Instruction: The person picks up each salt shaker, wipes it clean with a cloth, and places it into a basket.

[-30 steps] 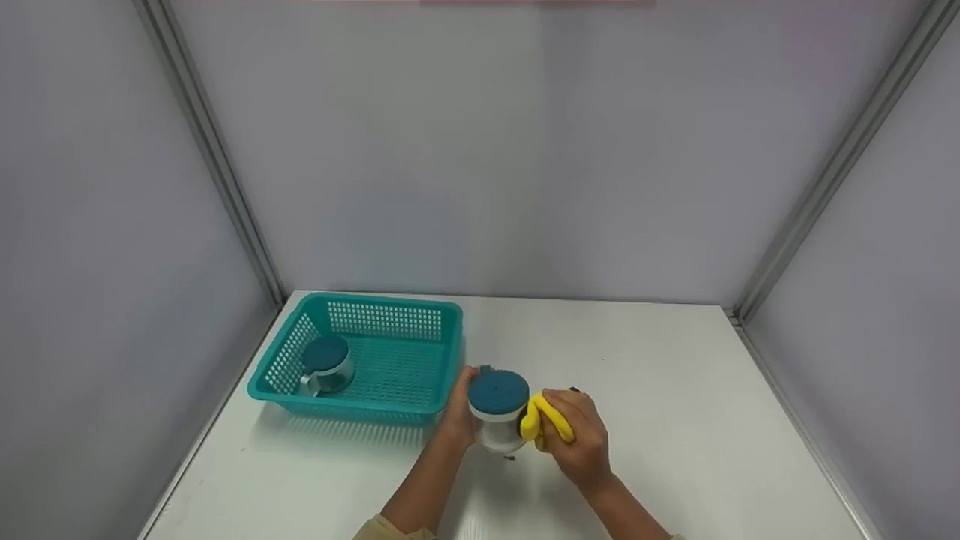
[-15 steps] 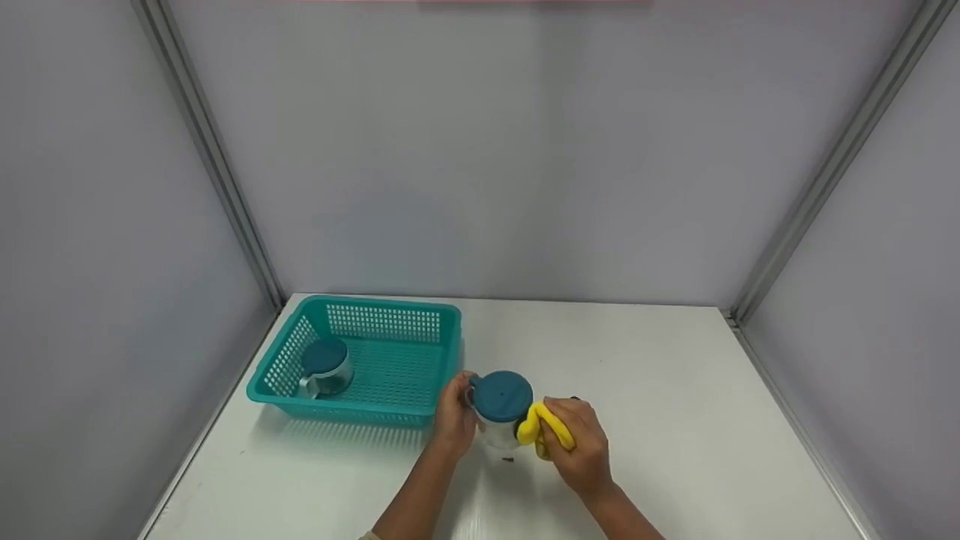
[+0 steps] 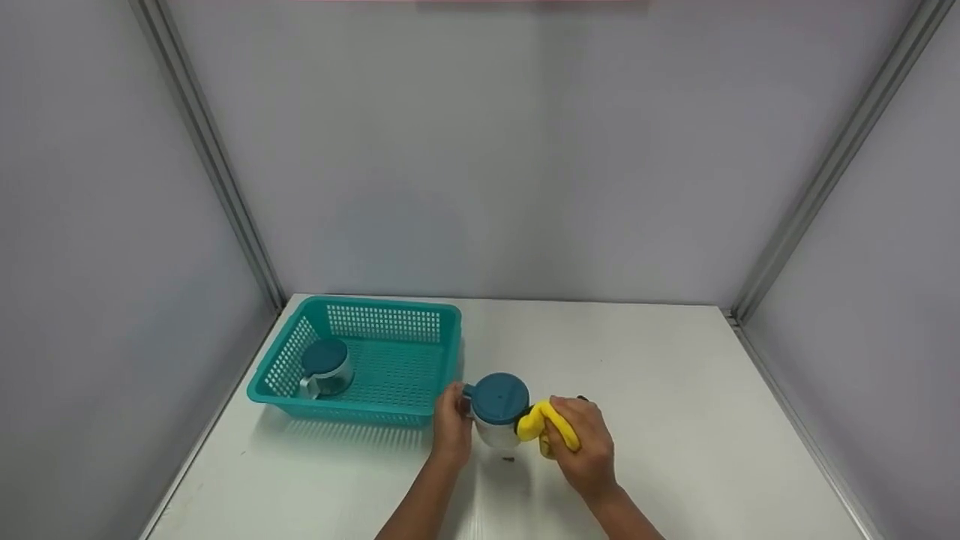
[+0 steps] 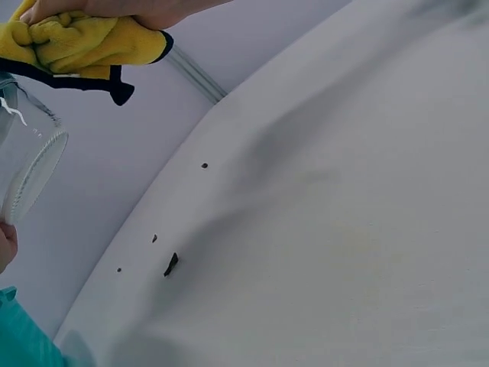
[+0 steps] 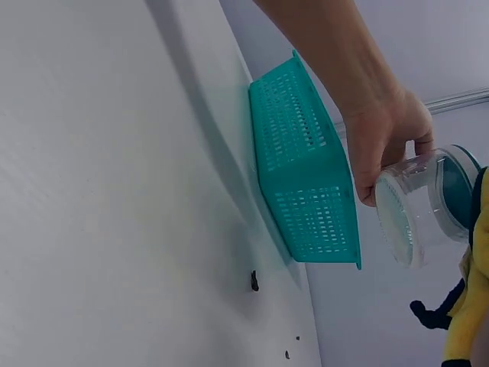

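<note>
A clear jar (image 3: 497, 435) with a blue lid (image 3: 500, 398) and a side handle is held over the table. My left hand (image 3: 452, 429) grips it from the left, beside the handle; in the right wrist view the fingers (image 5: 374, 164) wrap the jar near its base. With my right hand (image 3: 586, 444) I hold a bunched yellow cloth (image 3: 534, 422) with black edging, pressed to the jar's right side. The left wrist view shows the cloth (image 4: 99, 42) above the jar's clear wall (image 4: 23, 153), its black-trimmed corner hanging loose.
A teal plastic basket (image 3: 360, 412) stands at the left of the white table (image 3: 660, 375). Inside it is a similar jar (image 3: 330, 375) with a blue lid. Small dark bits (image 4: 171, 264) lie on the tabletop below the hands. Grey panels (image 3: 480, 187) enclose the table.
The jar has turned, so its handle has swung from the back round to the left. My left hand has shifted slightly nearer to me. The cloth stays against the jar's right side.
</note>
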{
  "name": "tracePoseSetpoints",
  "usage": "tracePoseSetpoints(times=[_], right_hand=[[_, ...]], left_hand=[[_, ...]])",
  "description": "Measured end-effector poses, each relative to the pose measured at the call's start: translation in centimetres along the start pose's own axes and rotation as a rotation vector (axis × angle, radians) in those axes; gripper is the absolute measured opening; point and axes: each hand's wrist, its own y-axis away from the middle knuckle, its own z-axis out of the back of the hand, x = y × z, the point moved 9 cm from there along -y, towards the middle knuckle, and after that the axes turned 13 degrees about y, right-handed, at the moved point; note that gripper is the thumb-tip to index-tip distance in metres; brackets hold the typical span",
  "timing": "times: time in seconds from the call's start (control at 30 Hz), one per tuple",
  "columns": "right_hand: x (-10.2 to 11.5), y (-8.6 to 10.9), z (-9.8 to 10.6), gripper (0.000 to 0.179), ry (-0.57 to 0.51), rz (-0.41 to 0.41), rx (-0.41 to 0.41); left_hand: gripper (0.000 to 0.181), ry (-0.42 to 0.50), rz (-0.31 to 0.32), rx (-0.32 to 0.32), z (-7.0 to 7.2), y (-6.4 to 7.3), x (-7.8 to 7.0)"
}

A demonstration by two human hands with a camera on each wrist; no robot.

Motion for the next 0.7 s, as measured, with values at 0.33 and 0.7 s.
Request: tracePoseSetpoints(times=[0.33,0.7], right_hand=[[2.0,-0.9,0.0,0.028,0.043,0.155,-0.026],[2.8,-0.7,-1.3,0.031,0.120,0.231,0.084]], left_hand=[[0.023,-0.178,0.018,-0.056,-1.0,2.7,-1.2],[0.025,-0.171,0.024,-0.040,0.2,2.2,1.0]])
